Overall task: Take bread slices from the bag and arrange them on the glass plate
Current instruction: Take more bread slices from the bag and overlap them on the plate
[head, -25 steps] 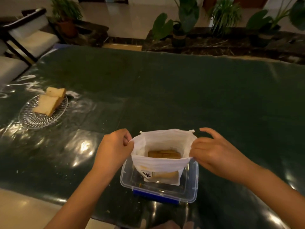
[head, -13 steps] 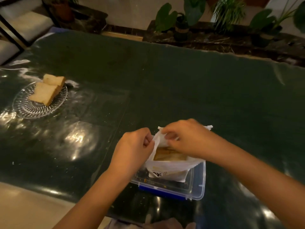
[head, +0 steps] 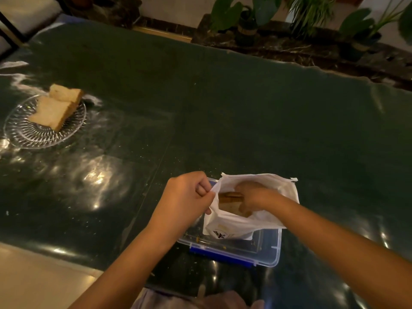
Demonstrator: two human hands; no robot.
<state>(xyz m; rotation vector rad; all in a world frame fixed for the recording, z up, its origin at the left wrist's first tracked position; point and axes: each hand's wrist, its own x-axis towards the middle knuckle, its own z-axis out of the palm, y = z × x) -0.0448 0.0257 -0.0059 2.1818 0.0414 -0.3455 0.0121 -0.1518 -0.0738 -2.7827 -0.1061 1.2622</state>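
Observation:
A white bread bag (head: 231, 226) stands open in a clear plastic container (head: 270, 253) near the table's front edge. My left hand (head: 186, 195) pinches the bag's left rim. My right hand (head: 252, 197) is inside the bag's mouth, fingers around a brown-crusted bread slice (head: 229, 198). At the far left sits a glass plate (head: 24, 134) with two bread slices (head: 52, 112) on it, one overlapping the other.
The dark green glossy table (head: 223, 108) stretches wide between bag and plate, with crumbs scattered on it. Potted plants (head: 245, 21) line a ledge beyond the far edge. A chair stands at the top left. The table's near edge is just below the container.
My right hand left the bag's right rim and went down into the bag onto a slice. My left hand kept its hold on the left rim. The camera tilted down.

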